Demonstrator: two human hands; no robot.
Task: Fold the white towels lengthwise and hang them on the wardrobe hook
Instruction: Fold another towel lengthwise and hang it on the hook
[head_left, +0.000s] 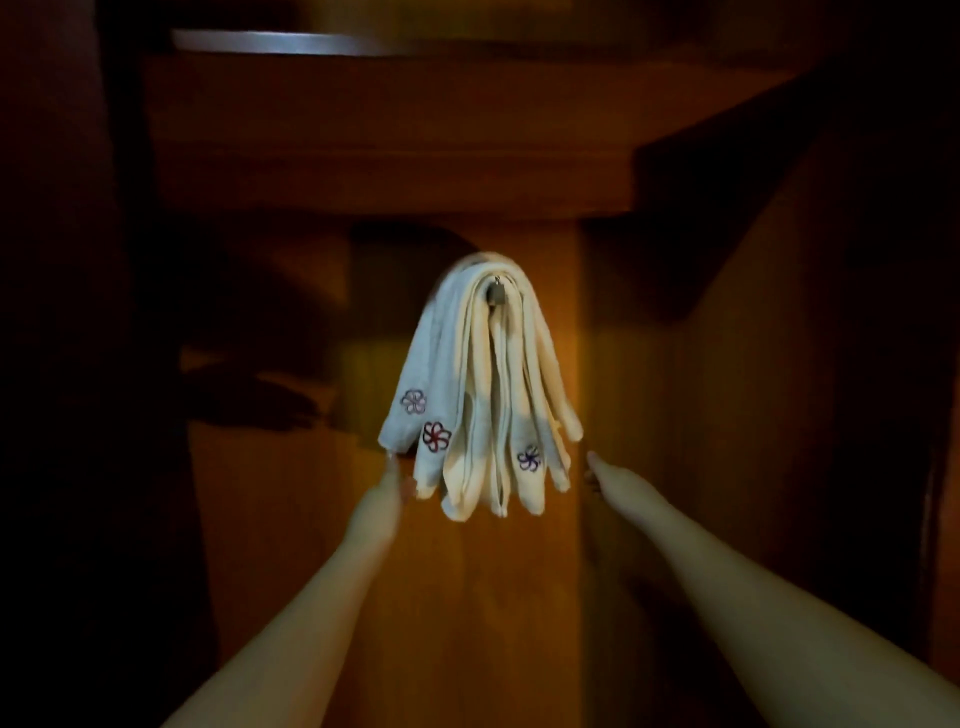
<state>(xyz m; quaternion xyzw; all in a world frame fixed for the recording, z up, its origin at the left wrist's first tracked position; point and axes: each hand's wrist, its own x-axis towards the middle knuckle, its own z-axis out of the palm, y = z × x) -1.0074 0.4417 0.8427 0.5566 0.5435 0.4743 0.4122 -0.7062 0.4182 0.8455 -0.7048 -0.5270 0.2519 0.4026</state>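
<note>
1. We see the white towels (480, 384) already draped in a thick bunch over the wardrobe hook (497, 295), whose metal tip shows near the top of the bundle against the far wooden back panel (649, 395).
2. Our left hand (397, 480) reaches up to the lower left corner of the bundle. Its fingertips are at the hem, touching or just beside it, but in this dim light we cannot tell whether they pinch the cloth or only brush it.
3. Our right hand (597, 470) hovers just right of the hanging ends, apart from them and holding nothing — fingers appear extended.
4. We judge the hanging step to be at its end: folded strips hang down on both sides of the hook.
5. The next move likely calls for a light tug to even the ends without dragging the stack off the hook.
6. No brand, label or writing is readable — only embroidered flower motifs (435, 435) in pink, red and purple near the hems.
</note>
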